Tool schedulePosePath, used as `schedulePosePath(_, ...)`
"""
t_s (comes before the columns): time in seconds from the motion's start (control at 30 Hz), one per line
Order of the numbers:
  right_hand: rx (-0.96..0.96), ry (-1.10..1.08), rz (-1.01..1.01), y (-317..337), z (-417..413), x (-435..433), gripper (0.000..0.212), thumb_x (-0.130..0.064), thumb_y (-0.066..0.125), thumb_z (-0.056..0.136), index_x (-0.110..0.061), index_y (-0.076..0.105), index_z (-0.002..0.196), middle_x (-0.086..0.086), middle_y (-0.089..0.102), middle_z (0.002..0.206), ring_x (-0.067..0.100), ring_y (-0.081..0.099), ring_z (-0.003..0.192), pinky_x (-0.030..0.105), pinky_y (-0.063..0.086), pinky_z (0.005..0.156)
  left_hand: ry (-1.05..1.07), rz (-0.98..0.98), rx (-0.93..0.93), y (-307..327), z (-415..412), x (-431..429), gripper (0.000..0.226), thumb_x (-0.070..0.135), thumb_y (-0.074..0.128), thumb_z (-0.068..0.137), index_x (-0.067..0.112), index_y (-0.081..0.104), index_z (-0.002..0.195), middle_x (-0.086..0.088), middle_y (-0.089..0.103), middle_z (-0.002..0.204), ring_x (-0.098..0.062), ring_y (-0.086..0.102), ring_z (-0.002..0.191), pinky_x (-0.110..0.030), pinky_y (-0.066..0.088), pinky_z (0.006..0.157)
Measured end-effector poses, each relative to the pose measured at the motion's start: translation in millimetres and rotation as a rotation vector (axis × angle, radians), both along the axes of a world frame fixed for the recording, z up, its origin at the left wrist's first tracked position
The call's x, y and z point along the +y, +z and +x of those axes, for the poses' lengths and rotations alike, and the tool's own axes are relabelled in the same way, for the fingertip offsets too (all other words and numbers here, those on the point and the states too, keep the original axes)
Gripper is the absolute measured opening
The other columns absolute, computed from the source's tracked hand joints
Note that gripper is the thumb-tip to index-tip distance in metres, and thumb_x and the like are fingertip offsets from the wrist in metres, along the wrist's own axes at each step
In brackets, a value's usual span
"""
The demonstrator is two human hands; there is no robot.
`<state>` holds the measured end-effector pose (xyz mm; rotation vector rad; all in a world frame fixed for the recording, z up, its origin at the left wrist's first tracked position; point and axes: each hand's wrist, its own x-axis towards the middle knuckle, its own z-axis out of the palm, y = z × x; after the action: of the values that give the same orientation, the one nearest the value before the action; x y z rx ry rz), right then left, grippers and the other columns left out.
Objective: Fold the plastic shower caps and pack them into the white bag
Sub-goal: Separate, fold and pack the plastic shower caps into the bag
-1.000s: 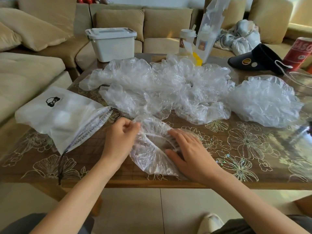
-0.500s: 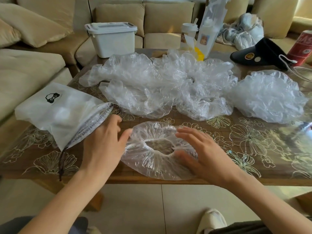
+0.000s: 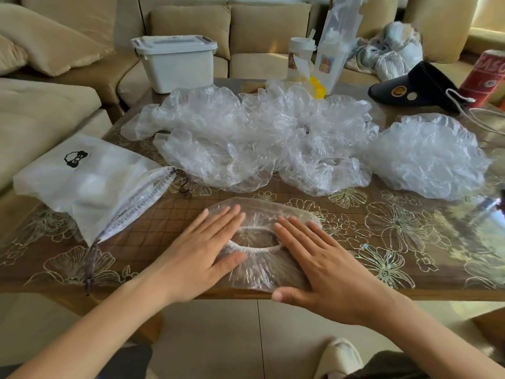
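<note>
One clear plastic shower cap (image 3: 262, 214) lies flattened at the table's near edge, its elastic opening facing up. My left hand (image 3: 202, 253) presses flat on the cap's left side with straight fingers. My right hand (image 3: 325, 263) presses flat on its right side, thumb at the table edge. A heap of several crumpled clear caps (image 3: 246, 138) lies behind, and a separate puffed cap (image 3: 429, 157) sits at the right. The white drawstring bag (image 3: 90, 181) with a black logo lies at the left, mouth toward my hands.
The table (image 3: 396, 242) has a floral glass top. At the back stand a white lidded box (image 3: 177, 64), a cup (image 3: 299, 58) and a clear bag with a bottle (image 3: 336, 50). A black visor (image 3: 418, 88) and a red can (image 3: 489, 75) sit back right. Sofas surround.
The cap was bunched between my hands, then opened out. Both hands have since come down flat onto it and pressed it thin against the table.
</note>
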<state>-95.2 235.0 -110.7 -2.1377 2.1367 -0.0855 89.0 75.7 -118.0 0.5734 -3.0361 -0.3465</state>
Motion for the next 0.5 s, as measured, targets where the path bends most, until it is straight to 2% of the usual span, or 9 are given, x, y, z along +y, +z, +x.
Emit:
schedulePosePath(0.07,-0.041,0.020,-0.077,-1,-1,5,0.110,-0.086,0.032,0.073,-0.020,-0.010,0.151,-0.003,-0.013,0.158,0.007,-0.020,0.143,0.025,-0.012,0.116,0.019,0.103,0.063,6,11,0,0.080,0.080,0.011,0.074,0.043,-0.008,0.142,0.030,-0.018,0.148,0.021,-0.027,0.126,-0.004,-0.020,0.103)
schedulePosePath(0.13,-0.013,0.076,-0.201,-6,-1,9,0.104,-0.075,0.045,0.077,-0.014,0.008,0.152,0.005,0.005,0.159,0.016,-0.001,0.147,0.029,0.002,0.117,0.023,0.152,0.095,11,22,3,0.081,0.085,0.026,0.067,0.054,0.000,0.138,0.041,-0.013,0.143,0.025,-0.022,0.126,0.001,-0.014,0.100)
schedulePosePath(0.2,-0.035,0.126,-0.282,-12,2,10,0.084,-0.053,0.055,0.083,-0.010,0.024,0.148,0.010,0.022,0.156,0.019,0.014,0.145,0.029,0.012,0.117,0.008,0.152,0.115,11,30,7,0.075,0.087,0.036,0.064,0.065,0.010,0.131,0.044,-0.009,0.144,0.022,-0.009,0.132,-0.003,-0.002,0.103)
schedulePosePath(0.27,-0.130,0.153,-0.354,-17,5,8,0.057,-0.031,0.056,0.084,-0.011,0.041,0.136,0.009,0.039,0.148,0.018,0.029,0.140,0.027,0.021,0.116,0.004,0.143,0.143,6,34,9,0.061,0.081,0.043,0.068,0.059,0.026,0.122,0.040,0.000,0.147,0.016,0.012,0.135,-0.010,0.012,0.105)
schedulePosePath(0.3,-0.176,0.155,-0.372,-19,6,8,0.048,-0.026,0.055,0.085,-0.013,0.047,0.130,0.007,0.044,0.145,0.016,0.033,0.138,0.026,0.024,0.115,0.003,0.136,0.155,3,35,8,0.058,0.077,0.044,0.070,0.052,0.031,0.120,0.038,0.005,0.148,0.012,0.020,0.134,-0.014,0.017,0.106)
schedulePosePath(0.37,-0.256,0.145,-0.378,-21,5,8,0.038,-0.028,0.053,0.088,-0.016,0.052,0.124,0.003,0.048,0.142,0.013,0.035,0.137,0.027,0.027,0.113,0.010,0.146,0.155,3,36,8,0.056,0.079,0.042,0.071,0.050,0.036,0.118,0.039,0.008,0.146,0.016,0.019,0.132,-0.012,0.017,0.106)
schedulePosePath(0.43,-0.305,0.127,-0.377,-23,5,9,0.035,-0.031,0.051,0.090,-0.017,0.055,0.122,0.000,0.048,0.142,0.010,0.035,0.137,0.026,0.027,0.113,0.003,0.168,0.128,6,35,6,0.061,0.082,0.036,0.068,0.054,0.036,0.121,0.044,0.004,0.143,0.027,0.009,0.127,0.000,0.008,0.102)
schedulePosePath(0.5,-0.325,0.113,-0.372,-23,5,9,0.034,-0.034,0.052,0.089,-0.019,0.057,0.120,-0.003,0.049,0.141,0.007,0.035,0.137,0.024,0.026,0.112,-0.002,0.185,0.116,10,34,3,0.067,0.085,0.035,0.065,0.054,0.036,0.124,0.047,0.005,0.140,0.032,0.005,0.122,0.009,0.007,0.093)
